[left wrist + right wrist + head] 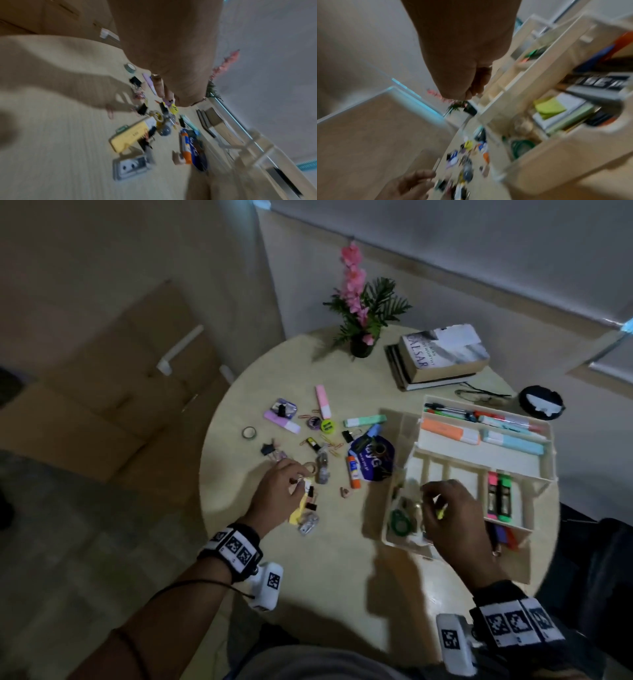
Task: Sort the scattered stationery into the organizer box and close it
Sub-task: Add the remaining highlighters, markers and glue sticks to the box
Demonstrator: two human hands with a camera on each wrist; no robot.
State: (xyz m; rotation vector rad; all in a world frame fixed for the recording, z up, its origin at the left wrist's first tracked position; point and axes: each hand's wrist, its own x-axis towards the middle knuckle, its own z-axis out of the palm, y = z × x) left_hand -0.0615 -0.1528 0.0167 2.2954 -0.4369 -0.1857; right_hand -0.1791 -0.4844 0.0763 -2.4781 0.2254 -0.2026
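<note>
The cream organizer box (479, 464) stands open at the table's right, with highlighters and pens in its trays. My right hand (428, 498) hovers over its front-left compartment beside a green tape roll (399, 522), fingers curled; in the blurred right wrist view the hand (474, 90) shows nothing in it. My left hand (299, 482) is low over the scattered pile, its fingertips bunched on what looks like a small binder clip (297, 481). Just below it lie a yellow highlighter (297, 512) and black clips. A glue stick (354, 472) and tape rolls lie between the hands.
More highlighters, paper clips and a small tape roll (249, 432) spread across the table's middle and left. A book stack (442, 354), a flower pot (362, 345), glasses (479, 397) and a black round object (541, 405) stand at the back. The table edge (205, 474) curves close on the left.
</note>
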